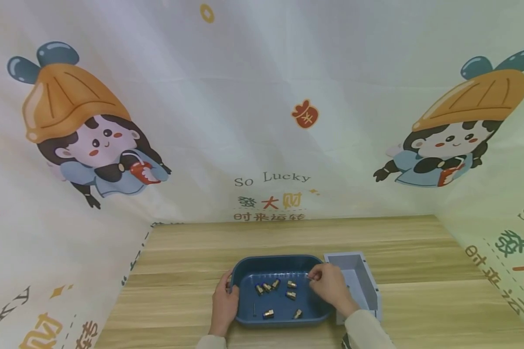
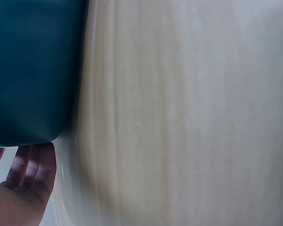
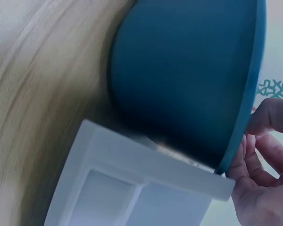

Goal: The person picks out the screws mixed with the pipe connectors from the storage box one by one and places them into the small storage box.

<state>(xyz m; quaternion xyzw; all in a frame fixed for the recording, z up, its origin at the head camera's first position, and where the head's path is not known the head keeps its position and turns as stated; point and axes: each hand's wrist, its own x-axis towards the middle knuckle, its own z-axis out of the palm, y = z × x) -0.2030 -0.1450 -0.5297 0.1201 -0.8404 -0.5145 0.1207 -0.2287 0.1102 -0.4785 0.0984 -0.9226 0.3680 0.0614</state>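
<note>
A deep blue plastic tray (image 1: 284, 317) lies on the table, with several brass push-in fittings with blue collars (image 1: 268, 314) scattered inside. A thin dark screw (image 1: 254, 310) is near its left side. My left hand (image 1: 225, 303) grips the tray's left wall, thumb over the rim and fingers along the outside; the left wrist view has these fingers (image 2: 45, 172) against the wall. Over the tray's right part, my right hand (image 1: 332, 286) pinches a small thin piece (image 1: 308, 276) between thumb and fingertips; I cannot tell its kind. In the right wrist view the curled fingers (image 3: 262, 162) are beside the rim.
A grey open bin (image 1: 373, 286) stands right against the tray's right side, partly hidden by my right hand and sleeve. Wood-grain table (image 1: 170, 286) extends around both. A printed cloth (image 1: 262, 145) hangs behind and along both sides.
</note>
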